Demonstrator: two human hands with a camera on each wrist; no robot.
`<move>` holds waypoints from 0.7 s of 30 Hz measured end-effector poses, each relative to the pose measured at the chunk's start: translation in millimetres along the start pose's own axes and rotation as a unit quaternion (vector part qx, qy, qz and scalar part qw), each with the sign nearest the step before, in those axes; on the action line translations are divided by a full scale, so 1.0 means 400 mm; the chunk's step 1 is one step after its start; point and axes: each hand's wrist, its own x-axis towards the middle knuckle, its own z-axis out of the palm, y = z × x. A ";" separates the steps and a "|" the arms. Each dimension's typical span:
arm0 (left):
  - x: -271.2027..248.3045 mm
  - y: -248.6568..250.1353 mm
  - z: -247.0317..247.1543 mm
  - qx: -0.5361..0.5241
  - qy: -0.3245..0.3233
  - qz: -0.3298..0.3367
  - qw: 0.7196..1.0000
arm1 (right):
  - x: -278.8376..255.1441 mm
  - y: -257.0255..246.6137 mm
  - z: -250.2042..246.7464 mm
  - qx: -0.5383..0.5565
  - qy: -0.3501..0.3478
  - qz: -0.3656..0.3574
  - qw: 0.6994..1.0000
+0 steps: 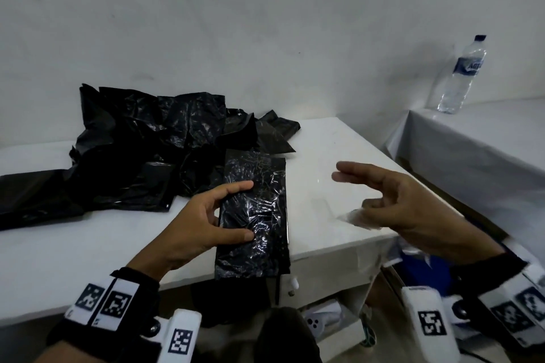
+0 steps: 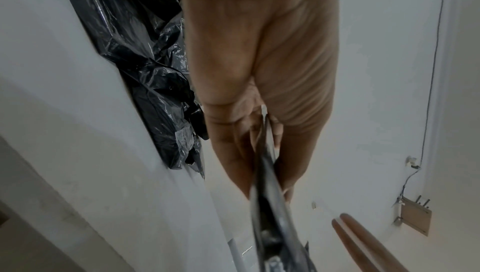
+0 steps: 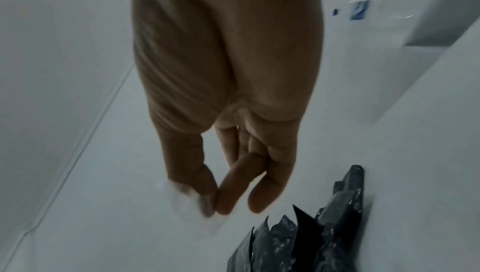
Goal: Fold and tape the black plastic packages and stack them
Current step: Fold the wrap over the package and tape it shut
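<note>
On the white desk (image 1: 339, 156), near its front edge:

Item 1. Folded black package (image 1: 253, 215): a long flat rectangle, glossy and creased, lying lengthwise with its near end just over the desk's front edge. Left hand (image 1: 200, 221) holds it along its left side, thumb and forefinger laid on top and the other fingers tucked beneath; the left wrist view shows the fingers (image 2: 283, 165) clamped on the thin edge. Judged purpose: to keep the fold from springing open while tape is brought across.

Item 2. Strip of clear tape (image 1: 354, 219): small, pale, blurred, pinched between thumb and a curled finger of the right hand (image 1: 413, 206), just right of the package and apart from it. The remaining fingers are stretched out straight, probably to keep them off the adhesive. In the right wrist view the pinching fingertips (image 3: 223, 198) meet over a faint translucent smear; how the strip is oriented cannot be told.

Item 3. Heap of loose black plastic bags (image 1: 153, 150): crumpled, unfolded, at the back left of the desk against the wall, touching the far end of the folded package. Presumably stock awaiting folding. No finished stack is visible.

Item 4. Water bottle (image 1: 463, 74): upright on a separate white surface at the right, well apart from the work.

Status, as judged: folding of this package done, taping not yet applied, stacking to follow.
</note>
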 end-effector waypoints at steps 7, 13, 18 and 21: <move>-0.022 0.020 -0.034 0.015 0.037 0.027 0.999 | 0.066 -0.010 0.183 0.028 0.006 -0.112 0.993; -0.047 0.048 -0.084 0.028 0.066 0.054 0.996 | 0.137 -0.006 0.276 0.018 -0.036 -0.111 0.993; -0.073 0.063 -0.140 0.031 0.092 0.074 0.993 | 0.183 -0.017 0.339 -0.007 -0.071 -0.116 0.991; -0.084 0.063 -0.161 0.032 0.097 0.071 0.992 | 0.205 -0.021 0.361 -0.008 -0.078 -0.124 0.989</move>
